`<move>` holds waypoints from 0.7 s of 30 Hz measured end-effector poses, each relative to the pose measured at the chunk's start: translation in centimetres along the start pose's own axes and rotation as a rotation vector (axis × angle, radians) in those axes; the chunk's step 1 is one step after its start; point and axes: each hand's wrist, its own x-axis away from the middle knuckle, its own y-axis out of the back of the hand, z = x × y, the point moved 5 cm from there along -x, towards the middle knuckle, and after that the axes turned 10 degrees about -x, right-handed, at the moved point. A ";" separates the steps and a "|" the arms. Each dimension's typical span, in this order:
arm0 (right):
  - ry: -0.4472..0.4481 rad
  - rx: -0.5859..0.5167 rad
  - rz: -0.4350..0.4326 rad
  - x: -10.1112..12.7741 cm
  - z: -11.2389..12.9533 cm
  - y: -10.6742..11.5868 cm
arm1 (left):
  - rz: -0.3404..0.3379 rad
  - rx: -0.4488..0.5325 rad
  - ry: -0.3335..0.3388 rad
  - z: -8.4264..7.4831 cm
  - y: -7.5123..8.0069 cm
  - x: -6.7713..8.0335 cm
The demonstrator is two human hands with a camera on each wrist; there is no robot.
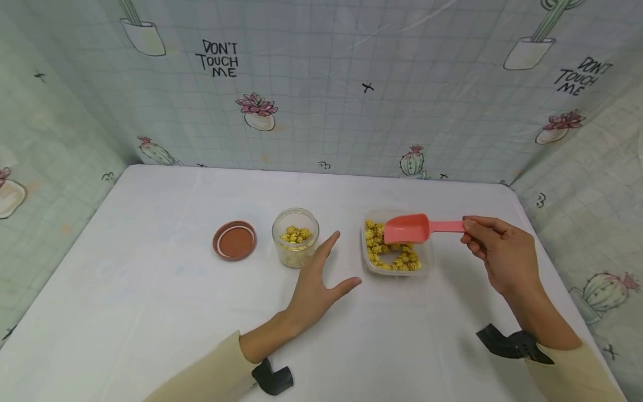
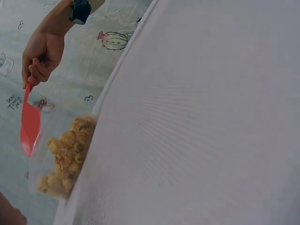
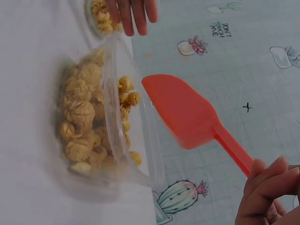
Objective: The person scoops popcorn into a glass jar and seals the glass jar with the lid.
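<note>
Right hand pinches scoop handle, blade empty over popcorn tub. Left hand relaxed, fingers spread, beside part-filled jar; lid off.

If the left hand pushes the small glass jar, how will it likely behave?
The jar looks short and wide, so it would probably slide on the table rather than tip. It holds only some popcorn, so it is likely light apart from the glass. With its lid off, a hard push might spill pieces.
</note>
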 end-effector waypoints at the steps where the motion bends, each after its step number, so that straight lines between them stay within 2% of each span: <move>1: 0.002 0.019 -0.010 0.0 0.0 0.2 | 0.012 -0.002 0.014 0.1 -0.2 -0.3; 5: 0.006 0.229 -0.070 0.3 0.0 1.0 | 0.051 -0.016 0.037 0.4 -1.2 -1.2; 9: 0.033 0.440 -0.097 0.8 0.2 0.8 | 0.086 -0.027 0.050 0.5 -2.2 -1.8; 17: 0.153 0.630 -0.115 1.7 0.8 0.0 | 0.116 -0.002 0.085 1.0 -3.6 -2.5; 21: 0.259 0.683 -0.150 2.2 1.5 -0.4 | 0.130 0.016 0.095 1.1 -4.0 -2.6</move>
